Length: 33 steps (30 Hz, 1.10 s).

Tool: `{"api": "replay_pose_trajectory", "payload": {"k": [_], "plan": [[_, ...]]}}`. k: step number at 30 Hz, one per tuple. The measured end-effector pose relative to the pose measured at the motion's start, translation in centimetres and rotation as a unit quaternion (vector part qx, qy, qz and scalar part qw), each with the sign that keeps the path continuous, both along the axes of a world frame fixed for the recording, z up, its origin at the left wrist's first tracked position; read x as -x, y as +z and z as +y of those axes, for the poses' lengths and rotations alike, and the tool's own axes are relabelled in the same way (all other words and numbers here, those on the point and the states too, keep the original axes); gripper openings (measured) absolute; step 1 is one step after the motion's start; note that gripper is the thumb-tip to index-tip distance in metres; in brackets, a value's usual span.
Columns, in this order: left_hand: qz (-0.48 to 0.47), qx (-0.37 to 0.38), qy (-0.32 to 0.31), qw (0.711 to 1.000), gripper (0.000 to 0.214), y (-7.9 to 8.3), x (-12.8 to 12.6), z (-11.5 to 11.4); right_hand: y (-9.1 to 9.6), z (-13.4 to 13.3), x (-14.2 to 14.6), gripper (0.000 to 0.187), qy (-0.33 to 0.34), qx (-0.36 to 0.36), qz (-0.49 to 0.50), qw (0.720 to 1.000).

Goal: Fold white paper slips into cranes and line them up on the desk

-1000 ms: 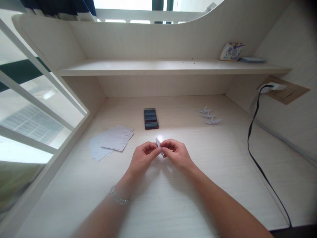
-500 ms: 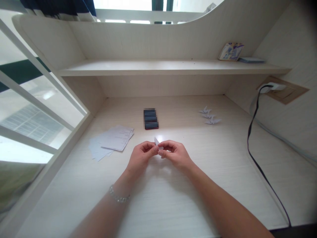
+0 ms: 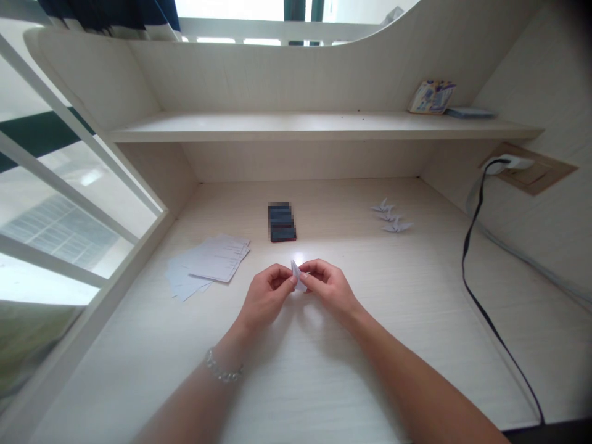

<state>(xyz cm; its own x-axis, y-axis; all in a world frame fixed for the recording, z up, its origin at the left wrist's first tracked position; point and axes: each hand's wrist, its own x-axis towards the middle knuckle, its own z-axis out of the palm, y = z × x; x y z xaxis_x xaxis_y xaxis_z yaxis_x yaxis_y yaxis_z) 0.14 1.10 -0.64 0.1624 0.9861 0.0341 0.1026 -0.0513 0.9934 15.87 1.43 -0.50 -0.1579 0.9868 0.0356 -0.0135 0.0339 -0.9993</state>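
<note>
Between my fingertips, above the middle of the desk, is a small piece of folded white paper (image 3: 297, 279) with a pointed top. My left hand (image 3: 268, 293) pinches its left side with thumb and forefinger. From the right, my right hand (image 3: 330, 287) pinches it too, thumb toward me. Part of the paper is hidden by the fingers. Several sheets of white paper (image 3: 217, 262) lie overlapping to the left of my hands. Three folded paper cranes (image 3: 396, 227) sit in a group at the back right.
A dark pixelated rectangular object (image 3: 282, 223) lies beyond my hands. A black cable (image 3: 465, 265) runs from a wall socket (image 3: 539, 169) down the desk's right side. A shelf (image 3: 324, 123) crosses the back, holding a colourful box (image 3: 432, 97) and a flat blue item (image 3: 469, 113).
The folded paper has turned more upright and shows more of its face. My right thumb has shifted slightly up on it; both hands keep their place.
</note>
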Motion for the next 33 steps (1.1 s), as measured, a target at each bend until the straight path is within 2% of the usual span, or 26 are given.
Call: {"api": "replay_pose_trajectory", "payload": {"k": [4, 10, 21, 33], "plan": [[0.014, -0.019, -0.006, 1.0, 0.014, 0.1, -0.2, -0.3, -0.2, 0.0, 0.0, 0.021, -0.013, -0.025, -0.026, 0.999], [0.02, -0.048, 0.055, 0.997, 0.017, 0.2, -0.5, -0.4, -0.2, -0.2, 0.3, 0.02, -0.018, -0.034, -0.047, 0.998], [0.057, -0.07, 0.049, 0.995, 0.017, 0.6, -0.8, -0.8, -0.2, -0.3, 0.7, 0.023, -0.05, -0.023, 0.002, 0.998], [0.042, -0.064, 0.086, 0.993, 0.02, 0.4, -1.2, -1.0, -0.5, -0.1, 0.8, 0.022, -0.058, -0.015, 0.029, 0.998]]}}
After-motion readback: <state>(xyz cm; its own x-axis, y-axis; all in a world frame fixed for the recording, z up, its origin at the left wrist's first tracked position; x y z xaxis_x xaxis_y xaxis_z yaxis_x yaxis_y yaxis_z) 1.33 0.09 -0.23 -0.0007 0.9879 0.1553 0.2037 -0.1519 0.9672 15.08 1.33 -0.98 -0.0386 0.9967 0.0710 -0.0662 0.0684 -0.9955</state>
